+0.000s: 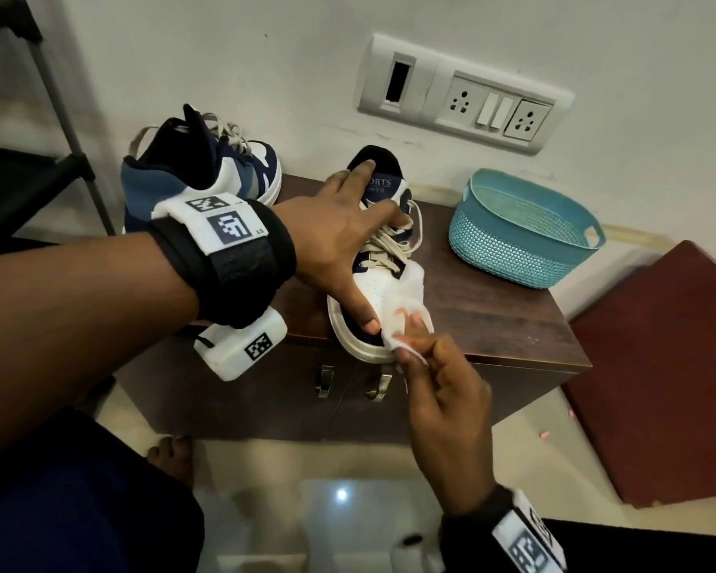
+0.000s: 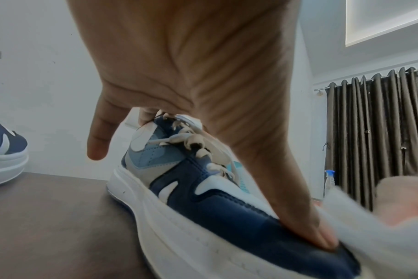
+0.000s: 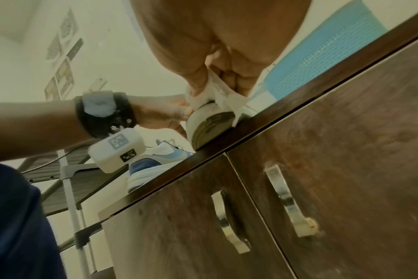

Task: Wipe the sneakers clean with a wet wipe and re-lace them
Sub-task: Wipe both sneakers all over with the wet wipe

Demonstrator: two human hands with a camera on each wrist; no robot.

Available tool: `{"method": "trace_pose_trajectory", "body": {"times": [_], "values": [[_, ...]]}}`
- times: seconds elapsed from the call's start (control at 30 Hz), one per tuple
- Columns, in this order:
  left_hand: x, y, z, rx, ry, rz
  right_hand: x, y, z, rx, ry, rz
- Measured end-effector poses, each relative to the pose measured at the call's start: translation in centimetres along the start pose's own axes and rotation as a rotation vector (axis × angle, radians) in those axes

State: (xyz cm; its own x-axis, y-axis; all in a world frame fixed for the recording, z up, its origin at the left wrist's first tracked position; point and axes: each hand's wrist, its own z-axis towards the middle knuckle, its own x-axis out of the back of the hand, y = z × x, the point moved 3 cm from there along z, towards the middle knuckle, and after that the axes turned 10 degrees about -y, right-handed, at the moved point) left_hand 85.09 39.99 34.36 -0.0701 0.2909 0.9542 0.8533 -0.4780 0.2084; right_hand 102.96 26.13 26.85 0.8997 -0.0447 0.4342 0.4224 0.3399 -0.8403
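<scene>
A white and navy sneaker (image 1: 375,289) with beige laces stands on the dark wooden cabinet (image 1: 492,320), its toe over the front edge. My left hand (image 1: 344,241) lies spread over it: the index finger rests on the tongue and the thumb presses the toe's side (image 2: 317,236). My right hand (image 1: 416,345) pinches a white wet wipe (image 1: 410,289) against the toe cap. From below, the wipe (image 3: 223,96) drapes over the toe's sole (image 3: 210,122). The second sneaker (image 1: 191,175), laced, stands at the cabinet's back left.
A teal plastic basket (image 1: 513,241) sits at the cabinet's back right. A wall switch panel (image 1: 464,97) is above it. A dark metal rack (image 1: 58,130) stands to the left and a maroon block (image 1: 658,366) to the right. The cabinet doors carry metal handles (image 3: 227,222).
</scene>
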Motion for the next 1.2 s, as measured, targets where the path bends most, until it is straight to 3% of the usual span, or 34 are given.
{"method": "trace_pose_trajectory", "body": {"times": [0.1,0.27,0.37,0.43,0.53,0.6,0.67,0.73,0.9,0.97,1.1,1.2], "values": [[0.2,0.1,0.1,-0.009,-0.009,-0.003,1.7,-0.5,-1.4,-0.036,0.02,0.126],[0.2,0.0,0.0,-0.005,-0.013,-0.015,6.5,-0.1,1.5,-0.241,0.371,0.542],[0.2,0.0,0.0,-0.009,-0.01,-0.02,8.6,-0.5,3.0,-0.249,0.488,0.659],[0.1,-0.1,0.0,-0.013,-0.007,-0.03,9.4,-1.0,3.5,-0.162,0.504,0.582],[0.1,-0.1,0.0,-0.018,-0.007,-0.033,8.8,-2.2,3.2,0.037,0.492,0.119],[0.1,-0.1,0.0,-0.02,-0.004,-0.029,6.7,-2.7,2.9,0.151,0.396,-0.156],[0.0,-0.1,0.1,-0.021,-0.002,-0.024,3.8,-2.3,3.0,0.142,0.166,-0.263],[0.0,-0.1,0.1,-0.018,-0.005,-0.017,2.0,-1.5,3.3,0.076,-0.041,-0.174],[0.1,-0.1,0.1,-0.013,-0.023,-0.022,2.7,-0.4,6.0,-0.109,-0.275,0.081],[0.2,-0.1,0.1,-0.012,-0.03,-0.024,3.5,-0.2,7.0,-0.148,-0.323,0.063],[0.2,-0.1,0.0,-0.006,-0.039,-0.032,4.5,0.6,8.5,-0.15,-0.269,-0.159],[0.2,0.0,0.1,-0.004,-0.04,-0.023,4.0,1.2,8.0,-0.205,-0.301,-0.084]]}}
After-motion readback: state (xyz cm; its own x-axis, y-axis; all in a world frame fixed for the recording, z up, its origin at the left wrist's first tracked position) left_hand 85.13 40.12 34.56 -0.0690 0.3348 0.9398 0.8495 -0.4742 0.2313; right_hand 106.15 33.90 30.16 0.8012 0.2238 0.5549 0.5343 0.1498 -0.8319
